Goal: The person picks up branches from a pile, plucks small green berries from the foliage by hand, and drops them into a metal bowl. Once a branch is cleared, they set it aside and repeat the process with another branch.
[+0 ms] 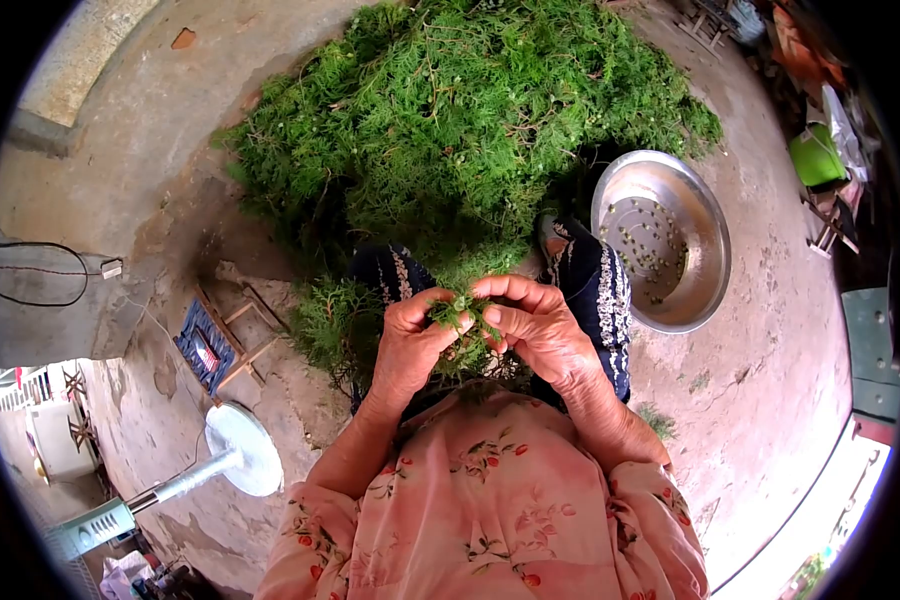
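Note:
My left hand [417, 338] is closed on a small green conifer sprig [454, 308] in front of my lap, its thumb and fingers pinching the stem. Against the other side of the sprig, my right hand [540, 328] has its thumb and forefinger drawn together at the leaves; what lies exactly between the tips is too small to make out. A large pile of leafy conifer branches [440, 120] spreads just beyond my knees. To the right of my leg stands a wide metal basin [708, 220] with many small round green cones [650, 240] scattered over its bottom.
On the left are a small folding stool [205, 345] and a standing fan's round base [243, 450]. A black cable [35, 272] lies on the concrete at far left. Green and white bags [818, 155] and a greenish box [872, 340] line the right side.

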Demonstrator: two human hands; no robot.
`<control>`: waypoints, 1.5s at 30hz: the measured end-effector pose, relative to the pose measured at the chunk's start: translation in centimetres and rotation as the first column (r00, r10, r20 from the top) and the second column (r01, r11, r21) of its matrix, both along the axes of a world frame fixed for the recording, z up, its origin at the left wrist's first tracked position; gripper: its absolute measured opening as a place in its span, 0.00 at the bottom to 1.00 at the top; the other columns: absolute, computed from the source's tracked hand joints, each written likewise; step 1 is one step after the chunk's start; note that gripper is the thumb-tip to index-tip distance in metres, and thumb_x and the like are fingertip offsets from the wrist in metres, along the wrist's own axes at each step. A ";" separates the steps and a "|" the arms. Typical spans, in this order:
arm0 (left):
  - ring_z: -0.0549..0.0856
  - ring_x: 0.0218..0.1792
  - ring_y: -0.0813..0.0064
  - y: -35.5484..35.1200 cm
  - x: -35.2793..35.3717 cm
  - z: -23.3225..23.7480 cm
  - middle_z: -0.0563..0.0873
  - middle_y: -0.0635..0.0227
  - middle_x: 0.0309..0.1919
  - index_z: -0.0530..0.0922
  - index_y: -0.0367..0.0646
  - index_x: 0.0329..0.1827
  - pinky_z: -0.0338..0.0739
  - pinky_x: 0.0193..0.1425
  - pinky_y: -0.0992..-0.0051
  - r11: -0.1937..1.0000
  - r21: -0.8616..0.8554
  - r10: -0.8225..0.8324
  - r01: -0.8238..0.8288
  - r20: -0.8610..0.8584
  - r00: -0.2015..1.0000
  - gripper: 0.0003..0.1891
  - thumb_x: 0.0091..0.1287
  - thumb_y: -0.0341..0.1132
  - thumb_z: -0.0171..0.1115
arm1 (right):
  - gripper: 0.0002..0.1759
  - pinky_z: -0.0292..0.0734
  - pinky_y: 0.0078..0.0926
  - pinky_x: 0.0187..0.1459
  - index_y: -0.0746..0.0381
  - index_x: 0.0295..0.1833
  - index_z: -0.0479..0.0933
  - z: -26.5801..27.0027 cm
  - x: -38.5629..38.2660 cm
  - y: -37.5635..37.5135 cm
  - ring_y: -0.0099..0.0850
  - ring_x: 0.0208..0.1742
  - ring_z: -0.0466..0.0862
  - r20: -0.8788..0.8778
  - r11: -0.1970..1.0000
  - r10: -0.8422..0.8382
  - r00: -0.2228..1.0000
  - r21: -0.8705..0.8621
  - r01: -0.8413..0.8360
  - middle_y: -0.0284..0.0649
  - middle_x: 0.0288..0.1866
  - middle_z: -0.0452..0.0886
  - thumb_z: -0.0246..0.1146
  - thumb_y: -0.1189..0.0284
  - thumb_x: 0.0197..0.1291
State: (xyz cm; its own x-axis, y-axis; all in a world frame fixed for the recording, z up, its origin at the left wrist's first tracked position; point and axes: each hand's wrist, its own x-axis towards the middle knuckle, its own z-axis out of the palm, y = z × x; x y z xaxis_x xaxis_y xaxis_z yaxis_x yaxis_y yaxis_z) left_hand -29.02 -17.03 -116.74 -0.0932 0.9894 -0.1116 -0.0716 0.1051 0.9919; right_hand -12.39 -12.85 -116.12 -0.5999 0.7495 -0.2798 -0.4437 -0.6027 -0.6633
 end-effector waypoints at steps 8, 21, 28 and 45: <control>0.77 0.28 0.86 0.1 1.1 1.2 0.81 0.74 0.27 0.79 0.35 0.34 0.72 0.32 0.83 0.995 -0.093 -0.022 0.045 0.228 0.973 0.04 0.57 0.25 0.63 | 0.13 0.72 0.15 0.27 0.65 0.45 0.77 -0.1 1.3 0.9 0.20 0.31 0.78 -0.097 0.952 -0.263 0.960 -0.189 0.242 0.35 0.35 0.79 0.60 0.67 0.60; 0.72 0.24 0.91 0.4 0.5 0.1 0.80 0.77 0.23 0.79 0.34 0.38 0.68 0.28 0.85 0.980 -0.006 -0.193 0.201 -0.315 0.929 0.06 0.59 0.26 0.62 | 0.15 0.70 0.17 0.33 0.61 0.49 0.78 0.8 0.7 0.4 0.20 0.33 0.73 0.272 0.842 -0.154 0.950 0.538 -0.018 0.31 0.33 0.76 0.62 0.82 0.54; 0.71 0.25 0.90 0.4 0.3 0.9 0.77 0.77 0.23 0.79 0.34 0.39 0.67 0.28 0.84 0.984 -0.021 -0.179 0.180 -0.247 0.952 0.08 0.58 0.26 0.61 | 0.09 0.71 0.16 0.33 0.62 0.43 0.78 -0.2 -0.4 -0.1 0.20 0.31 0.73 0.296 0.744 -0.273 0.915 0.668 0.006 0.31 0.31 0.76 0.63 0.80 0.54; 0.67 0.12 0.82 1.1 -5.5 1.2 0.72 0.72 0.16 0.74 0.37 0.43 0.60 0.13 0.81 1.000 -0.023 0.008 0.016 0.789 0.614 0.15 0.67 0.42 0.52 | 0.10 0.76 0.36 0.49 0.74 0.46 0.69 -15.3 21.3 7.6 0.35 0.42 0.75 0.104 0.497 -0.842 0.529 -0.227 0.837 0.46 0.38 0.75 0.53 0.80 0.61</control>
State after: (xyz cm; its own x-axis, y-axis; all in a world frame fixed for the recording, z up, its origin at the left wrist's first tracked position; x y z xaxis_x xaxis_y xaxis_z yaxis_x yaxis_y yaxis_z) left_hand -34.56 -15.89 -115.55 0.0467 0.9852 -0.1650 -0.8247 0.1312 0.5501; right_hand 8.92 -5.29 -131.40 0.2713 0.8203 -0.5034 -0.8318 -0.0633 -0.5515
